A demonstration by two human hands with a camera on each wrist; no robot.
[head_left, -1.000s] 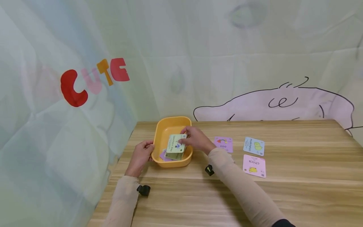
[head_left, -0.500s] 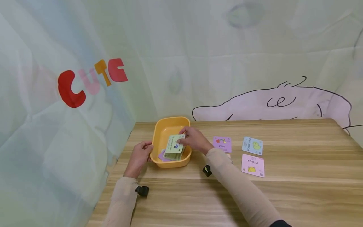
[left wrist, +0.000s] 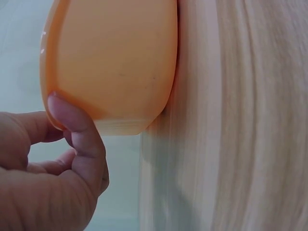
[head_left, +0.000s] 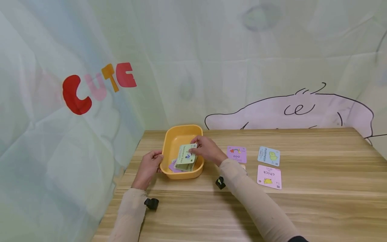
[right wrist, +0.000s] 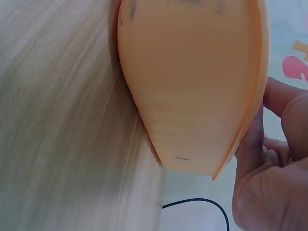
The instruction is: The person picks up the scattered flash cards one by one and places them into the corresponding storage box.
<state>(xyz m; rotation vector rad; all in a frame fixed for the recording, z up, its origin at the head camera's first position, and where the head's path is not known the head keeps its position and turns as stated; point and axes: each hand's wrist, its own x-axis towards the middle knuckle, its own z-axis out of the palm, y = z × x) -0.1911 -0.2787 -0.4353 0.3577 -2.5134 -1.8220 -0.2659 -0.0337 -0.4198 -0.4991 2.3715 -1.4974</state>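
A yellow-orange plastic basket [head_left: 173, 137] stands near the far left of the wooden table. My left hand [head_left: 148, 168] pinches its left rim, thumb and fingers on either side of the wall, as the left wrist view shows up close. Over the basket, my right hand [head_left: 209, 149] holds a pale green flashcard [head_left: 185, 155] lettered "Teachers' Day" between thumb and fingers. Beneath that card more flashcards lie in the basket, a purple card [head_left: 173, 167] among them. In the right wrist view the basket's outer wall [right wrist: 192, 86] hides the card and the fingertips.
On the table to the right lie a purple "zoo" card [head_left: 237, 155], a blue "muskmelon" card [head_left: 268, 156] and a pink "chick" card [head_left: 269, 177]. Another card is mostly hidden under the right sleeve. A printed cloth [head_left: 181, 84] hangs behind and along the left.
The hands, the basket and the held card keep nearly the same places. The whole head view has shifted slightly to the left.
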